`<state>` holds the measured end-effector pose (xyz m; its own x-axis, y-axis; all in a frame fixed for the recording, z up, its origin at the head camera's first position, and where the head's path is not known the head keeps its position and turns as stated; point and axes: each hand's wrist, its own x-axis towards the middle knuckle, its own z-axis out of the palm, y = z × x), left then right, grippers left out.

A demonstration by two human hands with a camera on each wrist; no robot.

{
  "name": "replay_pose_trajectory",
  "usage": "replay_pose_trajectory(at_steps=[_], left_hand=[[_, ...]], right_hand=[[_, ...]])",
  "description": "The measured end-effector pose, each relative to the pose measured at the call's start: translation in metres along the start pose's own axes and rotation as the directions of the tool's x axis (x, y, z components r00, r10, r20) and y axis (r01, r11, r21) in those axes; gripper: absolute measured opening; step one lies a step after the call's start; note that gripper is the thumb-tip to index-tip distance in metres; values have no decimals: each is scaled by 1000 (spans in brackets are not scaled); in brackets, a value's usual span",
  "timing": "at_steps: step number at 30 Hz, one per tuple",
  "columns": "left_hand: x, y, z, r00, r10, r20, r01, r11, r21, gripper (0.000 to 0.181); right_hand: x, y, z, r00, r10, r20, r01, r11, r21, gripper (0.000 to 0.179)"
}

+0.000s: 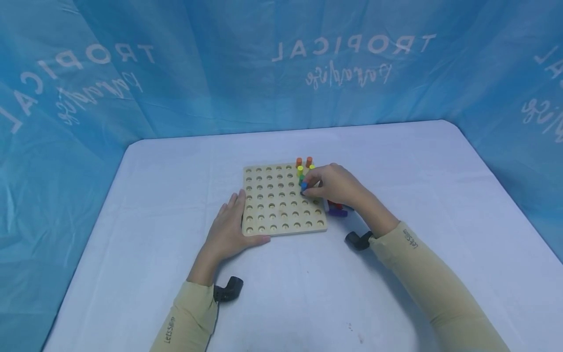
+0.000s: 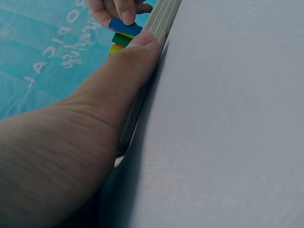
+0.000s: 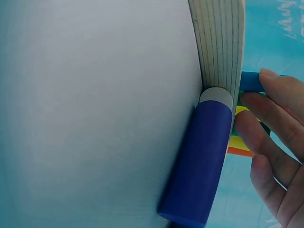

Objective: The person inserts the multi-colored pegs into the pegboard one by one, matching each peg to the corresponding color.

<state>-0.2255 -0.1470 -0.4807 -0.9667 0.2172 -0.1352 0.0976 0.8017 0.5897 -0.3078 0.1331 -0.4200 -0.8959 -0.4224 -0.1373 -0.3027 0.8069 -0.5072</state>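
Observation:
A pale wooden pegboard (image 1: 303, 231) with rows of round holes lies in the middle of the table. My right hand (image 1: 336, 183) pinches an upright blue peg (image 1: 304, 186) between thumb and fingers over the board's right part; its lower end is at a hole. Behind it stand a green peg (image 1: 301, 180), a yellow peg (image 1: 300, 170) and two orange pegs (image 1: 299, 162), with more yellow and green partly hidden by the hand. My left hand (image 1: 226, 227) rests against the board's near left corner, fingers straight along the left side, thumb (image 2: 137, 52) on the front edge.
Loose pegs lie by the board's right side below my right hand, among them a purple peg (image 1: 337, 213) and a red peg (image 1: 337, 206). The white table (image 1: 176, 176) is bordered by blue printed curtains (image 1: 246, 98). A black wrist device (image 1: 228, 289) sits at each cuff.

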Motion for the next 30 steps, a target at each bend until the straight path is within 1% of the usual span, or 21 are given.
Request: replay_pose_trajectory(at_steps=[7,15,18,22,27,30], left_hand=[[0,0,0,1000,6,0,-6,1000,1,139],[0,-1,0,1000,6,-4,-6,1000,-9,139],[0,-1,1,1000,6,-8,-6,1000,-11,139],[0,-1,1,1000,4,-12,-4,1000,-11,139],[0,0,1,1000,1,-11,-2,1000,-17,140],[-1,0,1,1000,1,-10,-2,1000,-20,140]], right_hand=[[1,0,1,1000,-18,8,18,1000,-3,16],[0,3,0,999,-14,31,14,1000,7,21],[-2,4,-3,999,-23,30,22,1000,9,23],[-9,7,-11,1000,-15,8,15,1000,16,23],[-19,13,-23,998,50,-39,-49,999,20,26],[-26,18,-28,994,102,-42,-102,995,12,29]])
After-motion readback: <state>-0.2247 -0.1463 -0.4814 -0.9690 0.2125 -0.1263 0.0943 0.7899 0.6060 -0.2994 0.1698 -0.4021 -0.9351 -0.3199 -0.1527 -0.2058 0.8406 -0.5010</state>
